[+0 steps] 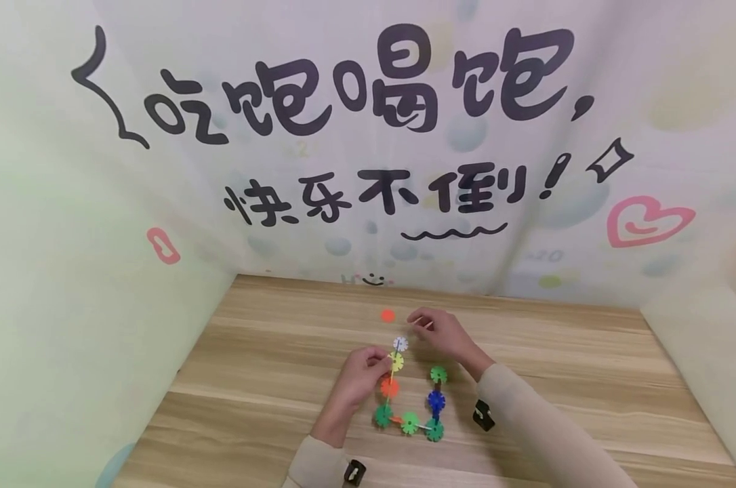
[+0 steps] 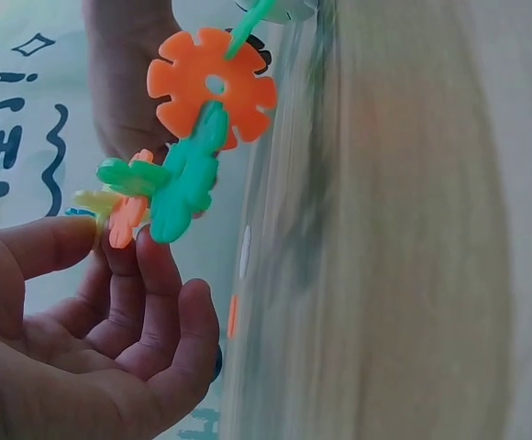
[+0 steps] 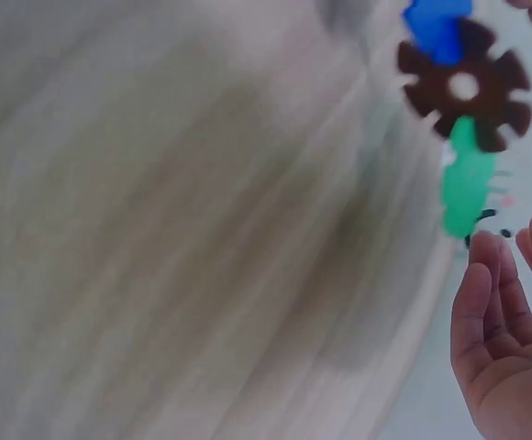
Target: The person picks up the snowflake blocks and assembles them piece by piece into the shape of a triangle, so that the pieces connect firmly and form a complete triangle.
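Note:
A U-shaped chain of slotted plastic flower discs spans the space between both hands. My left hand pinches its left side near the yellow disc, and a white disc tops that side. An orange disc and a green disc stand out close by in the left wrist view. The right hand hovers beyond the chain's right end with loosely bent fingers and nothing between them. In the right wrist view, a brown disc and a green one hang near its fingertips.
One loose orange disc lies on the wooden table toward the back, left of the right hand. A printed cloth wall rises behind the table, with side walls at left and right.

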`<action>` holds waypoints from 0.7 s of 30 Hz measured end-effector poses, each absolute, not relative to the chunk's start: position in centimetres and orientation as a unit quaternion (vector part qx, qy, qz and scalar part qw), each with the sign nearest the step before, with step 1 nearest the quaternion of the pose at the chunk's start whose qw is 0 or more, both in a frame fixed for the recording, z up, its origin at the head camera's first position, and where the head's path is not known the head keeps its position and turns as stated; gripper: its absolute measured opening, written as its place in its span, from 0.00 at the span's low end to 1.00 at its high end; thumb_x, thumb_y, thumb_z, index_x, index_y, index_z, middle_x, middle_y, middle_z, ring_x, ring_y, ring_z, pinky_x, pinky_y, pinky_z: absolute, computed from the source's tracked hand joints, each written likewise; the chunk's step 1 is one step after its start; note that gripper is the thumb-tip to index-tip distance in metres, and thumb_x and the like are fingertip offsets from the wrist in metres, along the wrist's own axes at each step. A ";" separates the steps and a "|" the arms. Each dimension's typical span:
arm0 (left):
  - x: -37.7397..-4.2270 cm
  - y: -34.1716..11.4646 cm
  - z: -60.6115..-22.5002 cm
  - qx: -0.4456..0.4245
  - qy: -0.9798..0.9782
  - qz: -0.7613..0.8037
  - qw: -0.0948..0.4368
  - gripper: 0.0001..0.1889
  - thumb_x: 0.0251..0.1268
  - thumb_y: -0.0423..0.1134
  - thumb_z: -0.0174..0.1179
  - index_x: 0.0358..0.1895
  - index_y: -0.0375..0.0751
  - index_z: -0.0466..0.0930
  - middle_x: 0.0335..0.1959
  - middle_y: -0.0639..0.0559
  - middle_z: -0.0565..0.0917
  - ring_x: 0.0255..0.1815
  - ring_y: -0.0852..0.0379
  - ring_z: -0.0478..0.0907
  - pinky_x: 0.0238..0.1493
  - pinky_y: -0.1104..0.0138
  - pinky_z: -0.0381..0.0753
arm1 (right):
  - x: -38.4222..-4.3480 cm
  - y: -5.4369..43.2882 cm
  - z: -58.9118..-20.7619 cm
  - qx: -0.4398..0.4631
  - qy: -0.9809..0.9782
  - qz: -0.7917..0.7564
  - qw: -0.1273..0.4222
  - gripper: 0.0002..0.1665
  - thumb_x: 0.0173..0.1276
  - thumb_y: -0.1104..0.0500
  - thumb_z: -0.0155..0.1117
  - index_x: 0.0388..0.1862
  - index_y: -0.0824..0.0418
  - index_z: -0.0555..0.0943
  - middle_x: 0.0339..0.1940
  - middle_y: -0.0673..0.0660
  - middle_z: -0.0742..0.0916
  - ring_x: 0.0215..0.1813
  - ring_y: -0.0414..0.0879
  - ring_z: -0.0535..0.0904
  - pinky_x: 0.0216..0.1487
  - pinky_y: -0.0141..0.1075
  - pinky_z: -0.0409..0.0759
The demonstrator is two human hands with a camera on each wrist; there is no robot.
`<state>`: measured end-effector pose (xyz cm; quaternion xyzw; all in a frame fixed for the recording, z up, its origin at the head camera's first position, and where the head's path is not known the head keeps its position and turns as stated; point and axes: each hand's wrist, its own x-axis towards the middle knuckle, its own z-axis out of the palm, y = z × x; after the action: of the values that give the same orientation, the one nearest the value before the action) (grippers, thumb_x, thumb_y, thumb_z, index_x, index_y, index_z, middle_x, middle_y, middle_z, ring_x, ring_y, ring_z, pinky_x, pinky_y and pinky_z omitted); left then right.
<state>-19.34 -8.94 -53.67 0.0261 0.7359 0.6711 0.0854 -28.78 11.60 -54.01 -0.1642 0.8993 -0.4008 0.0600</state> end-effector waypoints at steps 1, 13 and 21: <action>-19.4 -9.0 -53.7 0.026 0.737 0.670 0.086 0.08 0.70 0.31 0.59 0.41 0.26 0.80 0.32 0.41 0.84 0.31 0.58 0.78 0.35 0.65 0.80 | -29.0 11.6 -54.2 -0.164 0.901 -0.395 0.070 0.12 0.72 0.62 0.65 0.52 0.58 0.84 0.43 0.55 0.87 0.41 0.48 0.83 0.43 0.43 0.83; -19.5 -9.2 -54.1 0.028 0.748 0.656 0.093 0.08 0.68 0.31 0.59 0.42 0.27 0.80 0.33 0.45 0.83 0.32 0.57 0.76 0.34 0.66 0.78 | -29.7 10.9 -55.8 -0.249 0.912 -0.305 0.114 0.18 0.66 0.55 0.72 0.55 0.53 0.84 0.29 0.45 0.82 0.32 0.41 0.75 0.37 0.38 0.76; -19.6 -9.2 -54.1 0.025 0.745 0.659 0.099 0.07 0.67 0.30 0.59 0.41 0.27 0.79 0.32 0.46 0.83 0.33 0.58 0.77 0.36 0.65 0.79 | -29.6 10.3 -56.1 -0.255 0.920 -0.281 0.101 0.18 0.63 0.56 0.75 0.52 0.52 0.85 0.26 0.45 0.79 0.29 0.42 0.72 0.33 0.38 0.73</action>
<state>-19.61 -9.15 -54.12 0.0255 0.7449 0.6593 0.0993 -29.64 10.34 -56.08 -0.2553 0.9196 -0.2810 0.1008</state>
